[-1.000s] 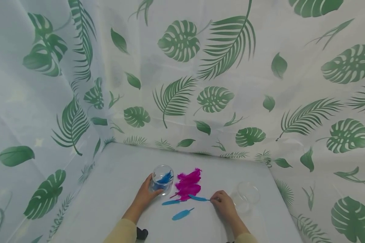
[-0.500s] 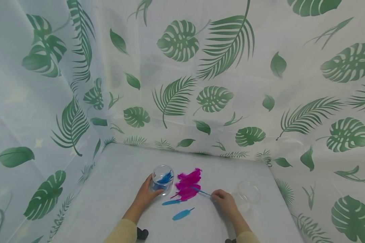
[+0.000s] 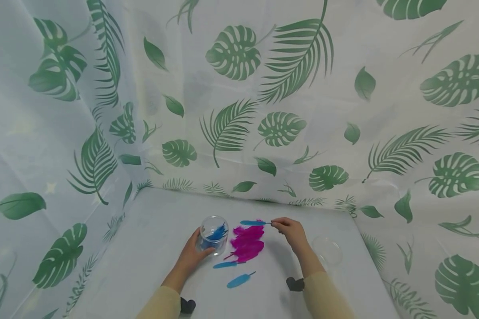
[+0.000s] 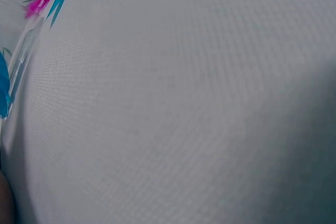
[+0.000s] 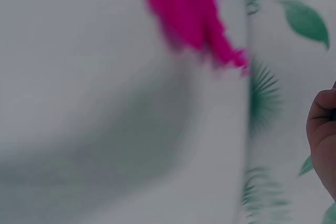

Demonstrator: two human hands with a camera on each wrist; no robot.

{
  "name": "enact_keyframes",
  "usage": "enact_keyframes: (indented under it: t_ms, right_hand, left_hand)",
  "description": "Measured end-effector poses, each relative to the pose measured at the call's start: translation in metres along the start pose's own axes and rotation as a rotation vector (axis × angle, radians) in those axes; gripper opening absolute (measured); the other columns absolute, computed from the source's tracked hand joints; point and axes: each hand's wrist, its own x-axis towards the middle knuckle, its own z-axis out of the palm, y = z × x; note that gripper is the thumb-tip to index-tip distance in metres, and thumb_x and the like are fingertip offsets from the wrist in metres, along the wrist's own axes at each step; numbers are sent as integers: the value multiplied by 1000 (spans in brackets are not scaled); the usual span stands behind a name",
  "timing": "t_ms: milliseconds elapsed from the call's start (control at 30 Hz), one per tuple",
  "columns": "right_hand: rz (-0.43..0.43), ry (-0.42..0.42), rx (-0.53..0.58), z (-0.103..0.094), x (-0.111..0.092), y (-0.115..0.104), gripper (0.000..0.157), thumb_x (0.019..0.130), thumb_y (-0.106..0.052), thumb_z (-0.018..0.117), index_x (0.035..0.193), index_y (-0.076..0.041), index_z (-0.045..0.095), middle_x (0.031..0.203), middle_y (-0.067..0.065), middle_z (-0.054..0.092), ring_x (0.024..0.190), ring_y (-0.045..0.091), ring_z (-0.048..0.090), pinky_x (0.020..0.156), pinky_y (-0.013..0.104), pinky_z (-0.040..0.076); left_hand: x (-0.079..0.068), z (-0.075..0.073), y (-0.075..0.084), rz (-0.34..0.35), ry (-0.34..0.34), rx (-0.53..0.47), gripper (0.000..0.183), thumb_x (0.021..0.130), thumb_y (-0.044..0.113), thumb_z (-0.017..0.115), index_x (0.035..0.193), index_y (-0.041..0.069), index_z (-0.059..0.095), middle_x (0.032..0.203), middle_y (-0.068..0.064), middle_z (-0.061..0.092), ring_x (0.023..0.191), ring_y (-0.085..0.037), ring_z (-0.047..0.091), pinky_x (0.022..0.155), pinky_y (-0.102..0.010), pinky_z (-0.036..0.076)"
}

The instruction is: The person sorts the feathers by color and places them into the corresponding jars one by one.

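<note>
White desk (image 3: 159, 210): work appears partway, with blue feathers (image 3: 218, 232) inside the jar (image 3: 221, 249) the left hand (image 3: 193, 253) grips toward the left edge, one feather (image 3: 252, 223) pinched by the right hand (image 3: 293, 235) toward the far edge, magenta feathers (image 3: 247, 248) lying below, and two loose ones (image 3: 238, 281) left nearer the near edge.
</note>
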Motion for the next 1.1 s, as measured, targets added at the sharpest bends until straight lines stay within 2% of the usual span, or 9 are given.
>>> enact_keyframes:
  t_ms: [100, 200, 400, 600, 733, 900, 1100]
  right_hand:
    - [-46, -43, -47, 8, 12, -35, 26, 88, -40, 73, 104, -20, 77, 105, 0, 74, 100, 30, 63, 87, 38, 53]
    - [-107, -87, -120, 22, 23, -63, 22, 89, -39, 72, 102, -23, 78, 106, -1, 73, 98, 24, 64, 87, 40, 54]
    - [-251, -189, -311, 57, 30, -95, 11, 92, -31, 70, 98, -26, 78, 102, -6, 74, 94, 15, 65, 83, 35, 56]
    - [-377, -289, -469, 91, 25, -105, 10, 93, -27, 69, 96, -24, 78, 92, -10, 74, 85, 7, 64, 78, 28, 56]
    - [-419, -334, -495, 107, 18, -110, 10, 93, -25, 69, 96, -22, 78, 91, -9, 74, 83, 5, 64, 75, 25, 56]
    - [-428, -355, -495, 122, 12, -109, 10, 93, -23, 68, 96, -20, 77, 93, -8, 75, 86, 7, 65, 76, 26, 56]
    - [-386, -418, -530, 137, 9, -93, 9, 92, -23, 69, 97, -22, 77, 95, -10, 74, 88, 5, 66, 79, 24, 57]
  left_hand:
    - [1, 0, 0, 1, 3, -2, 106, 70, 61, 80, 155, 21, 30, 158, -13, 37, 147, -40, 30, 116, -62, 28]
    - [2, 0, -1, 1, 0, 2, 104, 71, 60, 80, 154, 22, 30, 158, -13, 37, 147, -40, 30, 117, -61, 27]
    - [3, 1, -3, 17, -6, -16, 104, 71, 60, 80, 154, 21, 31, 157, -13, 38, 146, -40, 31, 116, -62, 28]
    - [4, 1, -5, 35, -2, -19, 106, 70, 63, 79, 154, 20, 32, 157, -13, 38, 146, -39, 32, 117, -60, 28]
    - [4, -1, -4, 11, -8, -10, 106, 69, 65, 78, 154, 22, 31, 158, -12, 37, 147, -39, 31, 116, -62, 28]
    - [4, -2, -3, 2, -8, -11, 105, 71, 63, 79, 155, 23, 30, 158, -12, 37, 147, -40, 31, 115, -63, 28]
    - [3, -1, -6, -4, -15, -10, 105, 70, 63, 79, 155, 25, 30, 159, -11, 36, 147, -40, 30, 116, -63, 27]
